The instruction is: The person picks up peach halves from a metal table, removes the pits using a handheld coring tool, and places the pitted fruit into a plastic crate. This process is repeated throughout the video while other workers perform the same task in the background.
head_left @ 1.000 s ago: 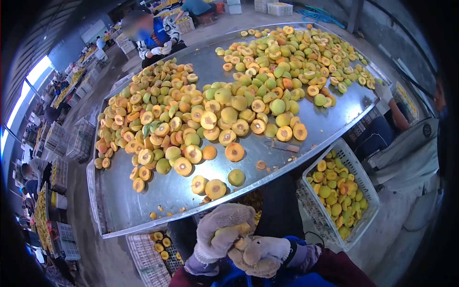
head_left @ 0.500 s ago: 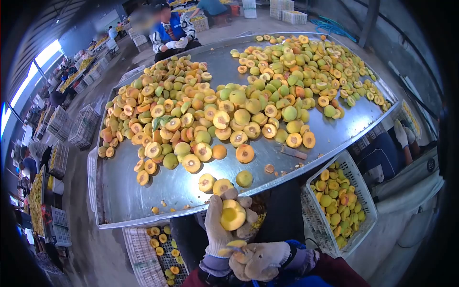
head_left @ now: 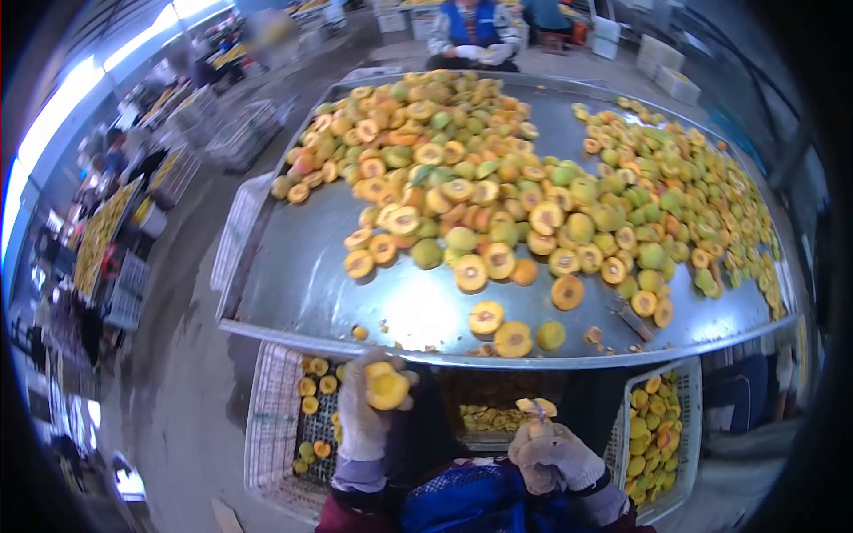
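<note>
My left hand (head_left: 362, 413), in a pale knit glove, grips a halved yellow peach (head_left: 387, 387) with its cut face and smooth pitless hollow showing. This hand is over the left crate, just below the table's front edge. My right hand (head_left: 546, 453), also gloved, is closed in front of my lap on a small tool whose handle is hidden in the fist. A piece of yellow peach flesh (head_left: 537, 407) sits at the tool's tip. Nearest on the metal table (head_left: 302, 275) lie cut peach halves (head_left: 513, 338) with pits in them and a greenish peach (head_left: 550, 335).
A large heap of halved peaches (head_left: 444, 160) spreads over the table. The left crate (head_left: 267, 426) holds some halves, the right crate (head_left: 689, 426) many. Between my legs is a container of scraps (head_left: 489, 417). A short-handled tool (head_left: 635, 322) lies on the table. A person (head_left: 474, 35) sits opposite.
My hands have moved apart: the left went left with the peach half, the right went right with the tool and flesh piece. My view has turned left.
</note>
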`<move>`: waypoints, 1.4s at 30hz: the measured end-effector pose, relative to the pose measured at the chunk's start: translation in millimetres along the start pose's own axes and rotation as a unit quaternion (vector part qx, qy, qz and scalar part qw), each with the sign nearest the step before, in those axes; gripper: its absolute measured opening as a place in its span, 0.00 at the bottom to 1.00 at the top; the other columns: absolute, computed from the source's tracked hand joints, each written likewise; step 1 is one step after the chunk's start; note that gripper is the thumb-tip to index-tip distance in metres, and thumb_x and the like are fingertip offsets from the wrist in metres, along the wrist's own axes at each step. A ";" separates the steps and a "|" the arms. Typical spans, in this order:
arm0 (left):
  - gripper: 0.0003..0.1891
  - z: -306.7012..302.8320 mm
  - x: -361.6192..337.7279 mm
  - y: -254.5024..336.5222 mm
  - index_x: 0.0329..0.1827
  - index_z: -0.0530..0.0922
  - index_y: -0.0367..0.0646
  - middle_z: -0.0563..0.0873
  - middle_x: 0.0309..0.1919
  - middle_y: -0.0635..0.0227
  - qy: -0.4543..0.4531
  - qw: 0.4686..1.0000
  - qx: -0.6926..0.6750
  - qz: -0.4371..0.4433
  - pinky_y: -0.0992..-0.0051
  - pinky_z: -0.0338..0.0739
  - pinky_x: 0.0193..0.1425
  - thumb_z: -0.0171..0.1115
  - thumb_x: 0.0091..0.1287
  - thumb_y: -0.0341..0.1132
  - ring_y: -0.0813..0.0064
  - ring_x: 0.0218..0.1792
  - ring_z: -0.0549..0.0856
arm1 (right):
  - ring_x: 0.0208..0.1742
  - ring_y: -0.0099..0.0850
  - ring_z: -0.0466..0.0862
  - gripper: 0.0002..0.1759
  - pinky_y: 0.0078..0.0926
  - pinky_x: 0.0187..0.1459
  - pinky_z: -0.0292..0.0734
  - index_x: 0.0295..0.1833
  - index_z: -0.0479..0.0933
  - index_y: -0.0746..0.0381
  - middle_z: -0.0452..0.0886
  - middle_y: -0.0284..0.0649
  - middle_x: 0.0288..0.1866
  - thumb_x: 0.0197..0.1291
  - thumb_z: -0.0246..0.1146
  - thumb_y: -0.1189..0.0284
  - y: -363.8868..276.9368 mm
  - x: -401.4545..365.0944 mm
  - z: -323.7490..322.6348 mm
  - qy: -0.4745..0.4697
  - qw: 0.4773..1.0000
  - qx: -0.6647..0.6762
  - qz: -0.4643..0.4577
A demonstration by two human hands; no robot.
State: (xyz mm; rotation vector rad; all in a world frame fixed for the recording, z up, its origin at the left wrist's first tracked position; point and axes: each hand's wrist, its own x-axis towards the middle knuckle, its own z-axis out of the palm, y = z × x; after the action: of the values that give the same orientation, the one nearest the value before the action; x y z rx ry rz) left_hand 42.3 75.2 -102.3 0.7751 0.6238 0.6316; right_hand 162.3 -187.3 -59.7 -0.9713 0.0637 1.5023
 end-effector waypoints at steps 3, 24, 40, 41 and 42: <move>0.26 -106.0 14.6 0.9 0.60 0.74 0.39 0.83 0.48 0.58 0.132 0.975 0.154 0.087 0.71 0.81 0.42 0.51 0.75 0.54 0.65 0.46 0.85 | 0.16 0.22 0.75 0.13 0.20 0.16 0.68 0.40 0.78 0.68 0.77 0.35 0.22 0.60 0.69 0.69 -1.2 15.4 11.0 0.040 0.999 -0.036 0.007; 0.35 -221.4 -39.1 -90.4 0.70 0.70 0.58 0.86 0.50 0.49 0.075 0.693 0.690 -0.195 0.59 0.77 0.59 0.64 0.60 0.59 0.53 0.55 0.84 | 0.10 0.28 0.74 0.11 0.23 0.12 0.67 0.32 0.74 0.63 0.76 0.38 0.15 0.58 0.66 0.68 2.7 114.7 25.8 0.211 0.946 -0.243 -0.029; 0.25 -238.6 -33.7 -86.2 0.66 0.74 0.55 0.88 0.45 0.55 -0.003 0.647 0.721 -0.248 0.58 0.80 0.49 0.55 0.69 0.52 0.54 0.45 0.88 | 0.09 0.29 0.73 0.09 0.25 0.10 0.66 0.34 0.71 0.60 0.73 0.39 0.14 0.60 0.64 0.70 -11.9 161.8 1.9 0.282 0.923 -0.240 -0.104; 0.24 -256.4 -31.8 -87.1 0.66 0.75 0.56 0.88 0.47 0.56 -0.001 0.731 0.630 -0.261 0.61 0.79 0.52 0.54 0.70 0.53 0.55 0.47 0.87 | 0.09 0.29 0.72 0.08 0.25 0.10 0.66 0.34 0.71 0.61 0.73 0.39 0.14 0.60 0.63 0.72 -15.1 160.6 2.5 0.285 0.926 -0.231 -0.094; 0.25 -277.3 -27.2 -90.4 0.66 0.77 0.56 0.88 0.48 0.57 0.000 0.804 0.530 -0.268 0.64 0.78 0.55 0.53 0.71 0.55 0.57 0.49 0.87 | 0.09 0.30 0.72 0.08 0.26 0.09 0.66 0.33 0.71 0.62 0.73 0.39 0.14 0.60 0.63 0.73 -18.8 160.5 1.6 0.289 0.927 -0.221 -0.085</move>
State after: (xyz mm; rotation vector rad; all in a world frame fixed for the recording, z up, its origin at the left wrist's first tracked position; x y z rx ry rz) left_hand -146.1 125.6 -320.8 1.5500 1.1643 -0.3283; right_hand 200.0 -54.7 -143.9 -1.7221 0.0617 1.0430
